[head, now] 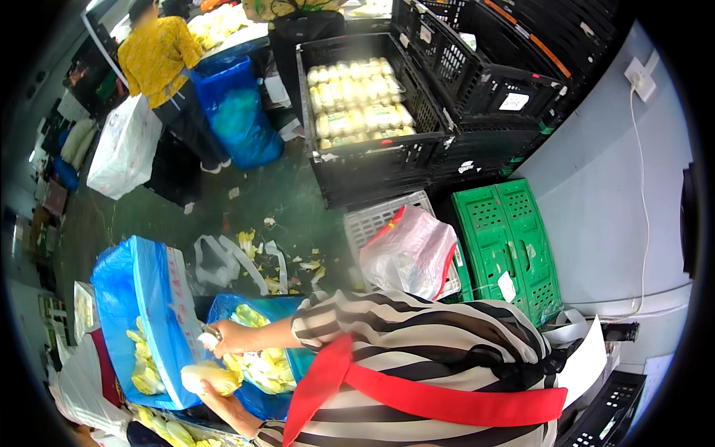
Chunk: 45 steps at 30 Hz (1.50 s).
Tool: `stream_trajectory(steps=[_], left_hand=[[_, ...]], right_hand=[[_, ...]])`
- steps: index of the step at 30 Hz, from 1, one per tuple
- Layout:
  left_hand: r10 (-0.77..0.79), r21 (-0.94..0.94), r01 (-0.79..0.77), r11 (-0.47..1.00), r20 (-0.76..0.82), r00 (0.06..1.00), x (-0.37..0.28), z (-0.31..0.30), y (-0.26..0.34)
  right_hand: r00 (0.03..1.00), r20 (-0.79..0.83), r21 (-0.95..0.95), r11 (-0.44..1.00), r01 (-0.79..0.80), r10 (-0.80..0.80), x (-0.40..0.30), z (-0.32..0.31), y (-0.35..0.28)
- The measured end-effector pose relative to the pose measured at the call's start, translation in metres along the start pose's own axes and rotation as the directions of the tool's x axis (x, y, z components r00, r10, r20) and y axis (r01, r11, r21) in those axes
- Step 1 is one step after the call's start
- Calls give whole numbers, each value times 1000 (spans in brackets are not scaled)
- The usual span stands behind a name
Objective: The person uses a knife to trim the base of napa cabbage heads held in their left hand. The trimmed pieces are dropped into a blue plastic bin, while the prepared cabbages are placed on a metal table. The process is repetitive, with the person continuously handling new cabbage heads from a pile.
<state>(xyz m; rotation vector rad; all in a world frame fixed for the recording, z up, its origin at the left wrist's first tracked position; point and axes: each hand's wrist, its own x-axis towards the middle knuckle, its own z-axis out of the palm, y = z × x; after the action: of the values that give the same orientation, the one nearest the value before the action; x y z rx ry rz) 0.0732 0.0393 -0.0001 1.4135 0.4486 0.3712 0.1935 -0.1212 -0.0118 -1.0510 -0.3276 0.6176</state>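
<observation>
My left hand (215, 394) holds a pale napa cabbage (209, 380) from below, above the rim of a blue-lined container. Just above it, my right hand (229, 338) is closed around a small tool, its kind partly hidden, with a white piece (209, 339) at the fingers. Yellow cabbage leaves (271, 369) lie in a blue plastic liner (223, 307) under my right forearm. More leaves (146, 363) are inside the tall blue-lined container (151, 313) at the left.
Leaf scraps (310, 265) and white strips (246, 262) litter the floor. Black crates (380, 151), one with packed produce, stand ahead of green folded crates (505, 240). A person in yellow (159, 61) stands by a blue bag (240, 117); another person (89, 385) is at lower left.
</observation>
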Motion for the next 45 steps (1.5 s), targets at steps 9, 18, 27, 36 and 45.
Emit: stream_trajectory(steps=[9,18,27,36,45], left_hand=[[-128,6,140,990,-364,923,-19,-12,2],[-9,495,154,855,-283,959,7,36,-16],[-243,179,286,941,-228,943,36,50,-26],[-299,109,366,924,-388,872,50,56,-36],[-241,69,295,953,-415,877,40,47,-14]], right_hand=[[902,38,-446,800,401,-430,34,6,105],[992,119,-246,969,-9,40,18,7,52],[990,53,-199,973,-117,130,29,-19,33],[977,174,-317,947,-58,119,48,-28,4],[966,251,-125,988,94,-60,58,7,28]])
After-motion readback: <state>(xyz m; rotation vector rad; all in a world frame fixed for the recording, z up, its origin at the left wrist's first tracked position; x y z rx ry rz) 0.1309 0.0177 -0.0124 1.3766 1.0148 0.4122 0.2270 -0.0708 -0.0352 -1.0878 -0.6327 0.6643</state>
